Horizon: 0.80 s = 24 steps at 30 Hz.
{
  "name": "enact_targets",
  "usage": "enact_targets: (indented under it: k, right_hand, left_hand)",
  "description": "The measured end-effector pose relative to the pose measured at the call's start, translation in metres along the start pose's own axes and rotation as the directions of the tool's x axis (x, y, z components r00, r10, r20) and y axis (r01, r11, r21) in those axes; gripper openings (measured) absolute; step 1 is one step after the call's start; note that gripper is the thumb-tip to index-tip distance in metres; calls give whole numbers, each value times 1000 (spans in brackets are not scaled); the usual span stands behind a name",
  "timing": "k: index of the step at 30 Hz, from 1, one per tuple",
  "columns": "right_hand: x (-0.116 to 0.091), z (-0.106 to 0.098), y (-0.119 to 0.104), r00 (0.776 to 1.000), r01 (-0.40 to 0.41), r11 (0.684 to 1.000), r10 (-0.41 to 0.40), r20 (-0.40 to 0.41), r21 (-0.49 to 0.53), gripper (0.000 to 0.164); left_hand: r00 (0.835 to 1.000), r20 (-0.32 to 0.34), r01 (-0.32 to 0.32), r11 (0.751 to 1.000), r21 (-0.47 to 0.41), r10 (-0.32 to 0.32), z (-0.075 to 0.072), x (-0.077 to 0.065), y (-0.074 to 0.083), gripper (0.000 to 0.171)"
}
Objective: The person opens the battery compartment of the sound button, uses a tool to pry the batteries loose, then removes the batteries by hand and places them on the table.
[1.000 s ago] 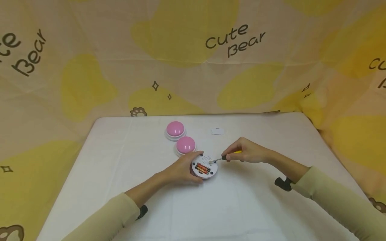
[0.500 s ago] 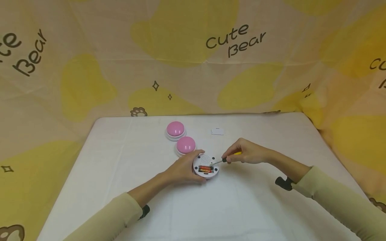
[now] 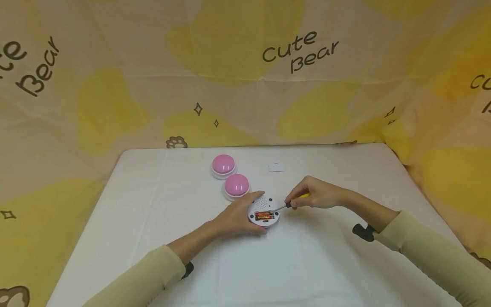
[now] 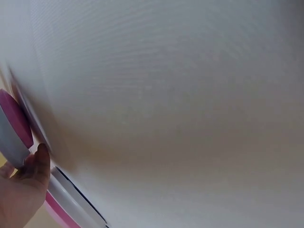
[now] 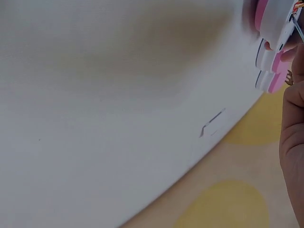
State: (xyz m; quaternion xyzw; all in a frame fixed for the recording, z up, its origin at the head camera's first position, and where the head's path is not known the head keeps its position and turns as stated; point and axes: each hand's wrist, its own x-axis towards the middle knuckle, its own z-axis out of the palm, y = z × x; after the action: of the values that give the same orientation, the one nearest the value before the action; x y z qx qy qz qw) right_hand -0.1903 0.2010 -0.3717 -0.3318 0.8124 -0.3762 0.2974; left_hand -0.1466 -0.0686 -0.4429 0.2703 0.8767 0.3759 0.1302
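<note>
My left hand [image 3: 238, 215] grips a round button device [image 3: 261, 205] by its rim, its white underside turned up and toward me. Red batteries [image 3: 264, 215] lie in its uncovered compartment, below a patch of small speaker holes. In the left wrist view, the device [image 4: 15, 126] shows its pink dome beside the fingers. My right hand [image 3: 316, 194] pinches a screwdriver [image 3: 288, 205] with a yellow and black handle. The shaft's tip reaches the upper edge of the battery compartment. In the right wrist view, the shaft [image 5: 298, 27] points at the device [image 5: 277, 21].
Two more pink-domed button devices stand upright behind my left hand, a nearer one [image 3: 236, 185] and a farther one [image 3: 223, 165]. A small white cover [image 3: 276, 167] lies on the white table [image 3: 326, 264] toward the back. A yellow patterned cloth [image 3: 230, 51] hangs behind and at the sides.
The held device has shifted slightly right and turned, so its batteries now lie nearly level across. The screwdriver has moved a little right with it, its tip now at the battery compartment.
</note>
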Motion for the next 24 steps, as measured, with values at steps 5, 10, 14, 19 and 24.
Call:
enact_targets:
  k: [5, 10, 14, 19, 24]
  right_hand:
    - [-1, -2, -1, 1000, -8, 1000, 8, 5, -16, 21]
    - [-2, -3, -2, 1000, -13, 999, 13, 10, -38, 21]
    - [-2, -4, -3, 1000, -17, 999, 18, 9, -46, 21]
    - [-1, -5, -6, 1000, -15, 998, 16, 13, -58, 20]
    - [0, -4, -9, 1000, -17, 998, 18, 19, -68, 20]
  left_hand:
    - [1000, 7, -19, 999, -30, 19, 3, 2, -1, 101]
    - [1000, 15, -9, 998, -61, 10, 5, 2, 0, 101]
    - [1000, 18, -1, 998, -66, 3, 5, 3, 1, 101]
    - [1000, 12, -1, 998, -57, 1, 6, 3, 1, 101]
    - [1000, 0, 0, 998, -65, 0, 6, 3, 1, 102]
